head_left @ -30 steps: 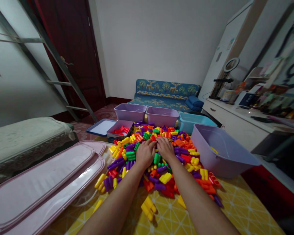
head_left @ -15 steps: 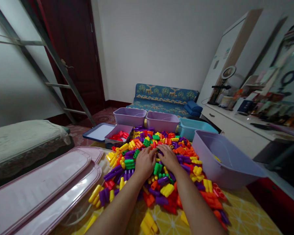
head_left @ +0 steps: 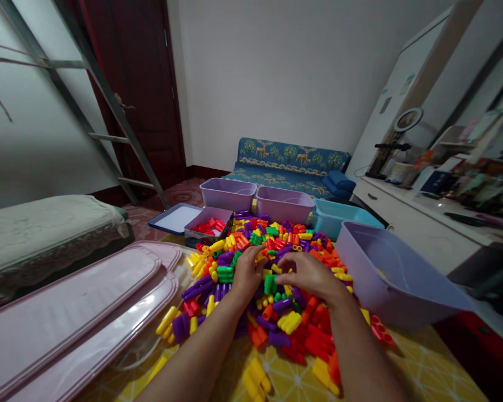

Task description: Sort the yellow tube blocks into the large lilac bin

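Observation:
A heap of plastic building pieces (head_left: 291,322) in purple, yellow, green, red and orange spreads over the table. My left hand (head_left: 248,271) reaches into the middle of it, fingers bent and drawn in. A bit of yellow shows by its fingertips, but what they grip is partly hidden. Just to its right, my right hand (head_left: 308,272) hovers over the pieces with thumb and forefinger apart and curved. Near that thumb stands a green piece (head_left: 270,283); I cannot tell whether they touch.
Two purple bins (head_left: 228,192) and a turquoise bin (head_left: 339,219) line the far side. A larger purple bin (head_left: 394,279) stands at right. A box (head_left: 207,226) of red pieces is at left, near a whiteboard (head_left: 176,218). Pink lids (head_left: 79,296) lie at front left.
My right hand has shifted right and turned, its thumb and forefinger now apart. My left hand stays in the heap. The whole view has swung slightly left.

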Action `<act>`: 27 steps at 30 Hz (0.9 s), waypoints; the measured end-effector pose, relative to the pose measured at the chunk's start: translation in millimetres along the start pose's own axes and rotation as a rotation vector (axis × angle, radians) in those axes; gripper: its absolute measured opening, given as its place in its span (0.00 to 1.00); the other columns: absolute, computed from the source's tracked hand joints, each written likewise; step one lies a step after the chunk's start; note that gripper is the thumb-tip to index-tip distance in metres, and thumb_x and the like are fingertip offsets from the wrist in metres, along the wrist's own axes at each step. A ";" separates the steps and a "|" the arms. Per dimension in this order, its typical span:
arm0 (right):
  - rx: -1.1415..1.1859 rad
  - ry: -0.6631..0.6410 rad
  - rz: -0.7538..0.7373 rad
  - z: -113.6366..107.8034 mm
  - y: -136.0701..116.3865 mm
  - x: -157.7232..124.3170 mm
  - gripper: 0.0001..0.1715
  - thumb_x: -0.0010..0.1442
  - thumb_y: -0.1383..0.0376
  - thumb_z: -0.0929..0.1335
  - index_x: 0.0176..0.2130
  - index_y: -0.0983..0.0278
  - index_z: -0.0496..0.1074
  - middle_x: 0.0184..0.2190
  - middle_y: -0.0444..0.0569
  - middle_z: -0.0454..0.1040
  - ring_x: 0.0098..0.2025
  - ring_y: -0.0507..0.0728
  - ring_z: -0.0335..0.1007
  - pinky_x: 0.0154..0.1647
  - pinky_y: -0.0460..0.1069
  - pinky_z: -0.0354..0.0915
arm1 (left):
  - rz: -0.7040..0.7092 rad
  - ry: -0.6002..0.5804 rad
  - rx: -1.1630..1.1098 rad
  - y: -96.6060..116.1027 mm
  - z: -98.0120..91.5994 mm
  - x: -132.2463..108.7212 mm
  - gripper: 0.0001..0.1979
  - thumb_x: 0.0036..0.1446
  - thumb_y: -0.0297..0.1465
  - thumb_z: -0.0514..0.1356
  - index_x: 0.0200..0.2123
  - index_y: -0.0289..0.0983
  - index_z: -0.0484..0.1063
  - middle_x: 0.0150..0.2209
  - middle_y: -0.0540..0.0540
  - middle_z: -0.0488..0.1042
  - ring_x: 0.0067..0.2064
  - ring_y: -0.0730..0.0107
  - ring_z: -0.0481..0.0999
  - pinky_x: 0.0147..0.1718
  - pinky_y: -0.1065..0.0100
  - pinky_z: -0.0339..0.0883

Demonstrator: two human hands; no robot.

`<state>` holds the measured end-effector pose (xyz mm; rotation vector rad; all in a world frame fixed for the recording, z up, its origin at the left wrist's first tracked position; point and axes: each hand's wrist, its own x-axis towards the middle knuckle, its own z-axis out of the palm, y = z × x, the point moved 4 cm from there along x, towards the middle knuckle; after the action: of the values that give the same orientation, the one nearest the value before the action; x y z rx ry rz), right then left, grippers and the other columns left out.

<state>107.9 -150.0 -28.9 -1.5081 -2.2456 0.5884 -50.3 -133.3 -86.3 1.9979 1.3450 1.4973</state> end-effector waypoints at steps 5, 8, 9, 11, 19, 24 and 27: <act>-0.259 -0.006 0.046 20.0 -14.0 1.6 0.16 0.42 0.58 0.76 0.33 0.59 0.76 0.31 0.45 0.78 0.34 0.57 0.72 0.28 0.47 0.55 | -0.002 0.040 -0.009 2.4 -1.5 0.0 0.15 0.54 0.22 0.61 0.46 0.35 0.74 0.44 0.42 0.77 0.47 0.62 0.76 0.48 0.61 0.69; -0.280 0.131 0.067 21.5 -11.0 8.5 0.07 0.48 0.61 0.72 0.31 0.59 0.75 0.31 0.45 0.77 0.35 0.57 0.72 0.30 0.46 0.54 | 0.006 0.033 -0.022 4.9 -2.3 0.0 0.13 0.56 0.23 0.59 0.45 0.36 0.74 0.43 0.42 0.77 0.46 0.63 0.76 0.47 0.62 0.70; -0.263 0.169 0.088 21.4 -7.2 10.8 0.05 0.50 0.62 0.71 0.31 0.60 0.75 0.30 0.46 0.77 0.34 0.56 0.72 0.30 0.46 0.55 | 0.010 0.027 -0.025 5.2 -2.3 -0.2 0.13 0.56 0.23 0.58 0.45 0.36 0.74 0.44 0.42 0.77 0.46 0.64 0.76 0.48 0.62 0.69; -0.215 0.243 0.147 20.8 2.6 14.6 0.05 0.53 0.63 0.69 0.32 0.61 0.75 0.29 0.47 0.77 0.34 0.55 0.72 0.31 0.46 0.56 | 0.023 0.004 -0.023 5.5 -1.3 -1.2 0.13 0.57 0.23 0.58 0.46 0.36 0.74 0.44 0.42 0.76 0.47 0.64 0.75 0.49 0.63 0.69; -0.084 0.381 0.282 27.6 22.9 19.4 0.17 0.56 0.62 0.68 0.45 0.62 0.73 0.38 0.50 0.79 0.41 0.57 0.75 0.40 0.47 0.64 | 0.130 -0.043 0.506 38.2 -16.9 -1.0 0.13 0.61 0.32 0.54 0.46 0.41 0.74 0.46 0.42 0.75 0.50 0.55 0.70 0.50 0.52 0.63; -0.115 0.357 0.297 30.1 22.6 20.2 0.19 0.57 0.60 0.68 0.48 0.62 0.73 0.40 0.52 0.79 0.44 0.59 0.75 0.44 0.49 0.65 | -0.166 -0.237 0.831 40.2 -64.1 13.7 0.16 0.53 0.28 0.56 0.44 0.40 0.76 0.42 0.39 0.74 0.47 0.50 0.71 0.44 0.54 0.65; -0.116 0.348 0.288 30.5 21.9 20.2 0.19 0.57 0.59 0.68 0.48 0.61 0.73 0.41 0.51 0.79 0.45 0.59 0.75 0.44 0.49 0.65 | -0.209 -0.462 0.806 28.5 -84.6 13.7 0.25 0.44 0.24 0.60 0.49 0.43 0.74 0.45 0.41 0.74 0.47 0.53 0.73 0.43 0.60 0.67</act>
<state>101.8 -127.9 -64.9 -1.8473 -1.8416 0.2482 -109.6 -160.3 -23.6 2.3143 2.0296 0.3471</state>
